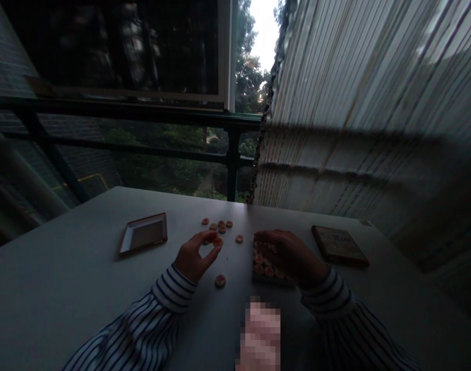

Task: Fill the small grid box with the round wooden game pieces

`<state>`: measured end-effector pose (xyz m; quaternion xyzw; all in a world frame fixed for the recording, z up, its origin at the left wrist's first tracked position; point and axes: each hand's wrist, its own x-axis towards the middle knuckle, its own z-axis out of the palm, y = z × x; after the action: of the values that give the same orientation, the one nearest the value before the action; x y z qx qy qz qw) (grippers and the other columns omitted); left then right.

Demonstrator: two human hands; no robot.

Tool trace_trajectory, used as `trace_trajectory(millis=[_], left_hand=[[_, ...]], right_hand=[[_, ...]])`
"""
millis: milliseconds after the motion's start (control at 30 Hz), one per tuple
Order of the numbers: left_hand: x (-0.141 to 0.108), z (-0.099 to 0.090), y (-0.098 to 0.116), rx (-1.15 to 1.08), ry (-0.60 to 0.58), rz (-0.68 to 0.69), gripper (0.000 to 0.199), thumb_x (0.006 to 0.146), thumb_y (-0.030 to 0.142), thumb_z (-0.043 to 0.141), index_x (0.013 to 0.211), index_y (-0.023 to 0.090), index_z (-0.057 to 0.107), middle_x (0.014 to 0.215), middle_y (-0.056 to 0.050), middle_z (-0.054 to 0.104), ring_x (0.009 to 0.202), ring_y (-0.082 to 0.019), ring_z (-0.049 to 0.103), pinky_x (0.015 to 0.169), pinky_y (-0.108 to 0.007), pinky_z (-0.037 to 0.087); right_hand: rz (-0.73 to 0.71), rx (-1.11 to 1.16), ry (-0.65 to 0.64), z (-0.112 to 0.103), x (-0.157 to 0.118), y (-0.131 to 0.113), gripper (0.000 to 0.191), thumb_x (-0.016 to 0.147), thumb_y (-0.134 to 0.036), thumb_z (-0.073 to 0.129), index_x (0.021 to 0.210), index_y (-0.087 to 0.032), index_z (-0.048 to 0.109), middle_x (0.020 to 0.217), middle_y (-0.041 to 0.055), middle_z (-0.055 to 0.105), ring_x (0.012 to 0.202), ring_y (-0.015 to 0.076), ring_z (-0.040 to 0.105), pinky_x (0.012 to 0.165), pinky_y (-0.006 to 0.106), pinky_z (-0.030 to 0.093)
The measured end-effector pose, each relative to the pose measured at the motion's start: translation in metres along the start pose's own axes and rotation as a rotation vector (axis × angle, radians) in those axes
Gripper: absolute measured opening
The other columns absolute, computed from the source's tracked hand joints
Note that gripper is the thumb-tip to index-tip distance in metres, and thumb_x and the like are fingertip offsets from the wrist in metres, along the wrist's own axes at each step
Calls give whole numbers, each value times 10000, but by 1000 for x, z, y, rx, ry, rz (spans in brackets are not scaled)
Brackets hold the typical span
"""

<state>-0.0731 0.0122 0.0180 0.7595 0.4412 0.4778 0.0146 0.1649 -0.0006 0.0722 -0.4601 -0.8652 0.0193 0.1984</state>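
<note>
Several small round Chinese chess pieces [229,224] lie loosely on the white table [173,335], with one piece [220,281] apart on the near side. My left hand [194,255] is closed in a pinch, and a chess piece [218,241] shows between its thumb and fingers. To the right, a shallow box [272,282] holds pieces packed in rows [259,269]. My right hand [293,252] lies across this box, fingers stretched toward its far left corner. It covers much of the box, and its thumb is hidden.
A shallow rimmed tray or lid [122,250] lies at the left. At the right rests a dark, flat, patterned panel or lid [341,246]. Past the table's far edge are a dark railing [233,154] and a striped curtain [316,103]. The light is dim.
</note>
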Motion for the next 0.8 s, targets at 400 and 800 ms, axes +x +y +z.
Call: trace_trajectory(millis=[400,800], left_hand=[[10,16,22,-31,-46,40,269,704,219,573,962,170,519,853,-55,652,781,-159,623,744,-301,504],[23,35,38,-104,-58,34,300,690,196,580,982,158,520,901,-71,647,814,-170,618,758,-336,500]], right_hand=[[22,9,-7,-8,-4,9,277,821,-286,430,1051,-205,560,913,61,650,835,154,598,726,265,437],[57,17,29,-13,-5,10,245,816,-299,437,994,-199,571,844,44,654,763,142,604,668,246,435]])
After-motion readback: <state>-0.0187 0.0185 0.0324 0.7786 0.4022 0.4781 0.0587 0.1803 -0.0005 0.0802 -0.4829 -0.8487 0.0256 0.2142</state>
